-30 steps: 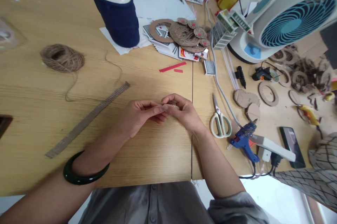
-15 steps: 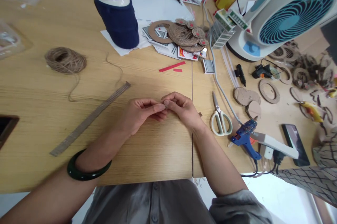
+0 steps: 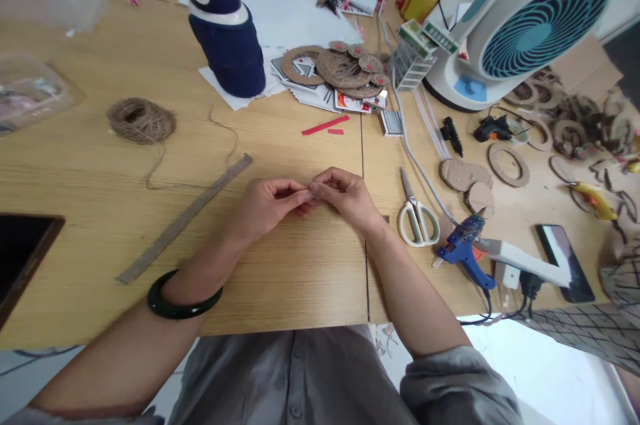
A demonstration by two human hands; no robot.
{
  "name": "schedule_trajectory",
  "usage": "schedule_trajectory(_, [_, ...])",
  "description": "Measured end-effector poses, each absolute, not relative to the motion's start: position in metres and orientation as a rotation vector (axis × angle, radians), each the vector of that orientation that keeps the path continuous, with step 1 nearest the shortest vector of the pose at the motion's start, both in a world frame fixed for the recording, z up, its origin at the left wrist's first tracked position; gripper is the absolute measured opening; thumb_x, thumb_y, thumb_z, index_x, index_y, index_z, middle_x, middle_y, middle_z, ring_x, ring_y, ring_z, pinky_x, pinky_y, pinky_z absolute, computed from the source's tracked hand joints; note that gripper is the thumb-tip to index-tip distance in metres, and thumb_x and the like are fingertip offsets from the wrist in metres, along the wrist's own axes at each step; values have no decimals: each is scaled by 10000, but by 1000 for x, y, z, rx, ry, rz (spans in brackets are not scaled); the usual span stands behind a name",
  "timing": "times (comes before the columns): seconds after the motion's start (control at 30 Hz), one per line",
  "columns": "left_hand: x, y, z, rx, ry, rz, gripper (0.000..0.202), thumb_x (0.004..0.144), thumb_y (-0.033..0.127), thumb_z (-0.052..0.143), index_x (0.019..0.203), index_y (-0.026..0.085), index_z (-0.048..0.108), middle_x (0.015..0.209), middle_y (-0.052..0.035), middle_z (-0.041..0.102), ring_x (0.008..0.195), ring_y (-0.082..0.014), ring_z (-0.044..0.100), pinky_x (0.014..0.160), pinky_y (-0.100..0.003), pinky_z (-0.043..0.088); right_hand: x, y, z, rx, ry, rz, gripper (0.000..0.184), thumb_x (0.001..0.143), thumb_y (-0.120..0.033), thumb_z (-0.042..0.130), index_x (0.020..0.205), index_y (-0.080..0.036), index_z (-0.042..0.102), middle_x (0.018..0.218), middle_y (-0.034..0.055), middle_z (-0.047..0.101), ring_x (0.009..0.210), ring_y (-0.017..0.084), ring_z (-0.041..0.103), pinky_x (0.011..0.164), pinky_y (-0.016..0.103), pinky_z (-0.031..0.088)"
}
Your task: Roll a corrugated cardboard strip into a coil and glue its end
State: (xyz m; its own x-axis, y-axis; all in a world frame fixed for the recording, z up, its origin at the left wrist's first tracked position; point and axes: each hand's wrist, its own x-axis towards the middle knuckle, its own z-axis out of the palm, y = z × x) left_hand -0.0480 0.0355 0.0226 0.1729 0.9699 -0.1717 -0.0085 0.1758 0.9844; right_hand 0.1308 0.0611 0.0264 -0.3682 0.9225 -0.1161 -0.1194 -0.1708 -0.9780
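Note:
My left hand point(image 3: 267, 205) and my right hand point(image 3: 347, 195) meet fingertip to fingertip over the middle of the wooden table point(image 3: 75, 165). Both are pinched closed on something small between them that the fingers hide. A dark green bangle point(image 3: 183, 297) sits on my left wrist. A long corrugated cardboard strip point(image 3: 185, 218) lies to the left of my left hand. White-handled scissors point(image 3: 416, 218) lie just right of my right hand.
A twine ball point(image 3: 141, 120), a navy and white bottle point(image 3: 223, 25), stacked cardboard discs point(image 3: 345, 68) and red paper slips point(image 3: 326, 125) lie further back. A blue glue gun point(image 3: 465, 252), power strip point(image 3: 520, 262), phone point(image 3: 565, 262), fan point(image 3: 530, 25) and cardboard rings point(image 3: 507, 164) crowd the right.
Both hands stay pinched together in the same place. The small light piece seen between the fingers a second ago is now hidden. The view has shifted slightly.

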Motion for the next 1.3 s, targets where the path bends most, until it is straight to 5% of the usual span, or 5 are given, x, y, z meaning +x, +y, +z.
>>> schedule_trajectory(0.4, [-47,39,28,827,1088,962,211,750,379,809,831,185,818,782,-54,802,735,-213,744,702,-334,621,129,64,19,-936,-1322,1444,214,800,-355,779,734,-187,662,880,11,603,830,135,570,800,306,469])
schedule_trajectory(0.87, [-46,39,33,815,1087,896,196,712,341,849,801,178,790,757,-46,790,666,-171,716,688,-306,608,130,60,25,-1027,-1267,1555,341,842,-528,721,841,-187,718,843,24,705,786,144,628,744,281,533])
schedule_trajectory(1.3, [-53,33,40,812,1265,684,110,743,384,818,764,277,807,648,-14,759,607,-197,716,585,-287,599,131,54,33,-941,-1328,1559,37,901,-217,719,904,-221,756,947,60,695,889,173,671,785,310,559])
